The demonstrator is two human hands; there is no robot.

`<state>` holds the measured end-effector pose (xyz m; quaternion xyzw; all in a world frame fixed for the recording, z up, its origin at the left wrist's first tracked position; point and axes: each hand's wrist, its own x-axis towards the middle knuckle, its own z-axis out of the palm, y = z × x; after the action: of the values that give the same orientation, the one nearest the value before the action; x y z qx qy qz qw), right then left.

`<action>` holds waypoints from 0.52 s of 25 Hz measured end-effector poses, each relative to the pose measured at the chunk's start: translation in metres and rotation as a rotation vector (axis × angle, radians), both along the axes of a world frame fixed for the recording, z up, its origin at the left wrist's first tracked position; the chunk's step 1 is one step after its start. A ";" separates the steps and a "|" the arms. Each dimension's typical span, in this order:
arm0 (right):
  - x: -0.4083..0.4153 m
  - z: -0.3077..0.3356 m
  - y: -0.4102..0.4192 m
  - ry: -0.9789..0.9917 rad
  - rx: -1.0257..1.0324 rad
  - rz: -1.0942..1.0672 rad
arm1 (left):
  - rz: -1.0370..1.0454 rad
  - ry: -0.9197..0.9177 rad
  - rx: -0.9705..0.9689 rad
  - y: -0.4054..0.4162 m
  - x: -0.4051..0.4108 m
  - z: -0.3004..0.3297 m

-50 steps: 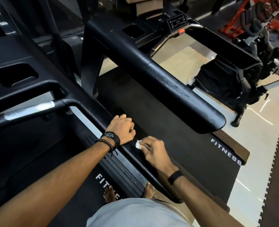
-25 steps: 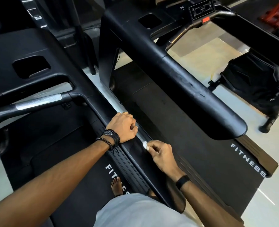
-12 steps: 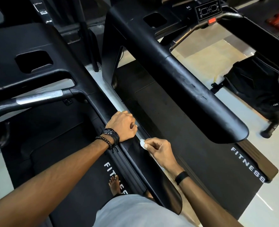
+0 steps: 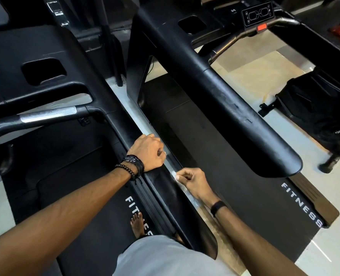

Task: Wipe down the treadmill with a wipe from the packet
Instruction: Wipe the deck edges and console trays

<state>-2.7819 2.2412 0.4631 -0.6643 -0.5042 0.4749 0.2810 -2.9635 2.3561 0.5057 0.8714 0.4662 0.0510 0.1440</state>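
I stand on a black treadmill belt [image 4: 81, 206] marked FITNESS. My left hand [image 4: 148, 152] grips the top of that treadmill's right handrail arm [image 4: 165, 196]. My right hand [image 4: 193, 183] pinches a small white wipe [image 4: 173, 174] and presses it against the outer right side of the same arm, just below my left hand. The wipe is mostly hidden by my fingers. The packet is not in view.
A second black treadmill [image 4: 215, 156] stands close on the right, its long handrail [image 4: 234, 116] and console [image 4: 257, 13] above its belt. A narrow strip of pale floor [image 4: 211, 220] runs between the two machines. Dark gym equipment [image 4: 320, 108] sits at the right.
My right hand with the wipe has slid a little forward along the side of the handrail arm. My left hand has kept its grip. The camera has tilted slightly.
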 end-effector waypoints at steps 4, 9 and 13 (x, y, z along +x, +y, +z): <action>-0.015 -0.003 0.035 -0.025 0.035 0.017 | 0.003 0.004 0.002 -0.002 0.001 0.001; 0.001 -0.011 0.005 0.043 -0.004 -0.029 | 0.019 0.003 0.004 -0.001 0.001 0.003; -0.011 -0.019 0.033 0.045 -0.058 -0.048 | 0.016 0.011 -0.003 0.000 0.002 -0.001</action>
<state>-2.7930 2.2743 0.4440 -0.6731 -0.4677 0.4974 0.2841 -2.9614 2.3557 0.5048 0.8677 0.4740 0.0465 0.1422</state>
